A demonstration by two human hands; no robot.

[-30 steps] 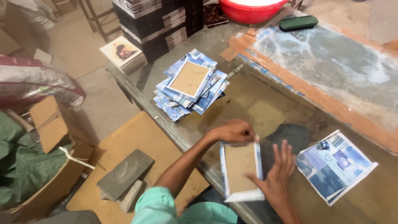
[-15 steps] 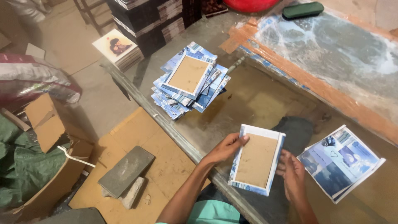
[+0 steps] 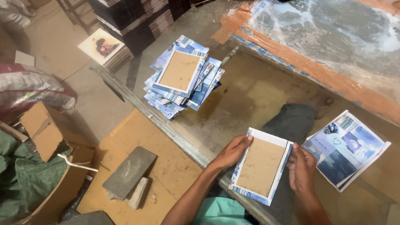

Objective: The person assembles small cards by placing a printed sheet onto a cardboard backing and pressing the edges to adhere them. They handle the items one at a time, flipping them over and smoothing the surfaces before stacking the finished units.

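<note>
- Two hands gripping one brown board panel [image 3: 261, 166] with a white and blue wrapped border, held tilted above the near edge of the bench [image 3: 250, 96].
- Left hand [image 3: 231, 152] closed along the panel's left edge, thumb on the top corner.
- Right hand [image 3: 301, 168] curled against the panel's right edge, fingers wrapped behind it.
- Stack of similar blue-bordered panels [image 3: 182, 77] fanned out farther back on the bench, well apart from the hands.
- Sheaf of printed blue sheets [image 3: 346, 146] lying just right of the right hand.
- Grey stone slab [image 3: 129, 171] on cardboard on the floor below, beside an open cardboard box [image 3: 54, 137].
</note>
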